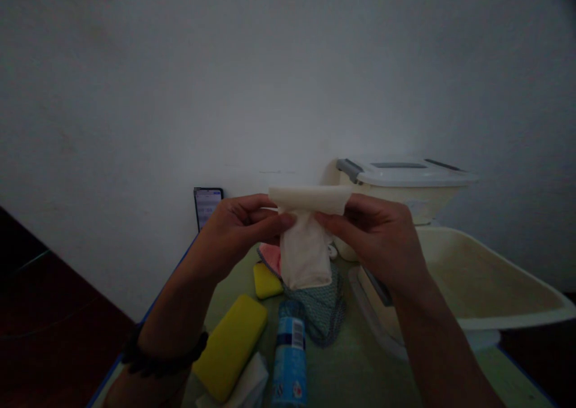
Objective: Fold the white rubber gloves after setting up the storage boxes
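My left hand [245,228] and my right hand [369,231] hold a white cloth [306,255] up in front of me, each pinching one side between thumb and fingers. Its upper edge is turned into a wide band, and a narrower part hangs down below my thumbs. Beneath the cloth lies a grey-blue woven cloth [321,312] with a pink cloth [270,258] beside it. A blue bottle [289,360] lies nearer to me. Left of the bottle is a large yellow sponge [231,345], with a smaller yellow sponge [267,281] behind it.
A phone [207,207] leans against the wall at the back left. On the right stand a lidded bin [400,195] and a wide cream basin [495,276]. A clear-rimmed container [375,318] lies partly behind my right wrist. White material [249,381] sits by the large sponge.
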Motion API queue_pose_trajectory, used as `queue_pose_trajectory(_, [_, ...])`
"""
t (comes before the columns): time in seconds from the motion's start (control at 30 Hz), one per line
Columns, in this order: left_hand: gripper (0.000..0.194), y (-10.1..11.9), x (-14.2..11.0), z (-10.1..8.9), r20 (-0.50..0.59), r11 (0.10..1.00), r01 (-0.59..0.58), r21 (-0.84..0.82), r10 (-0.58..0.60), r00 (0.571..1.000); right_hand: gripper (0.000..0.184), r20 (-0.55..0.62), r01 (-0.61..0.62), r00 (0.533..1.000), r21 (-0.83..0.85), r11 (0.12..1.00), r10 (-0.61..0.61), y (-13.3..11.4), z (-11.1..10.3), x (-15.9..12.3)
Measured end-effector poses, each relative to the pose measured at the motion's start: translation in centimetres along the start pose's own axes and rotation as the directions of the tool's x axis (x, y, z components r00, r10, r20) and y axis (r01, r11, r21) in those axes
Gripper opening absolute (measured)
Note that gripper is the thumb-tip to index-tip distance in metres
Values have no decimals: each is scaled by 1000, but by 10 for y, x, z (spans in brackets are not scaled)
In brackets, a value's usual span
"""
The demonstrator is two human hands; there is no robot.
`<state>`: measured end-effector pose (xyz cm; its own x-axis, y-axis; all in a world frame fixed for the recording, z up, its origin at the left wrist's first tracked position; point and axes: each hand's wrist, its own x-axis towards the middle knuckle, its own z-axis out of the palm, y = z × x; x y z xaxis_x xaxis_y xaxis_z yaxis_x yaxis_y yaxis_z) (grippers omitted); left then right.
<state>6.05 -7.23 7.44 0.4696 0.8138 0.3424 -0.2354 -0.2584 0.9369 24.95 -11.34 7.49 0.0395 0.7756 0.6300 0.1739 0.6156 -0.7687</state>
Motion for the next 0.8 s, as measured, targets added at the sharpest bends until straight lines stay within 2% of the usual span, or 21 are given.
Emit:
queue_pose_trajectory(0.13, [21,1,1,-1,-6,997,-19,78,19,1000,27,-40,62,997,-40,997,-63,-4,-1,-1])
queue_pose_trajectory(0.2, [20,1,1,0,-18,998,-8,67,9,1000,28,-34,69,997,-29,997,-70,-3,-2,-1])
queue_pose_trajectory(0.3, [17,1,1,0,-23,1000,-4,17,5,1000,28,51,125,991,-11,992,-124,0,-4,-1])
queue_pose_trajectory(0.4, [11,0,-1,-2,-24,1000,-2,-14,2,1000,30,164,225,961,1,974,-222,1,-6,1])
queue_pose_trajectory(0.53, [7,0,-3,-4,25,996,34,-80,-33,999,28,205,299,933,22,954,-297,1,-8,2])
queue_pose_trajectory(0.63, [12,1,-4,-5,85,993,50,-109,-41,996,30,197,291,935,55,955,-296,1,-8,1])
queue_pose_trajectory(0.73, [21,1,-4,-5,113,988,27,-155,-9,994,31,190,232,949,123,965,-253,2,-6,1])
queue_pose_trajectory(0.8, [17,0,-3,-6,113,985,-3,-170,22,993,31,177,177,962,178,968,-209,4,-4,1])
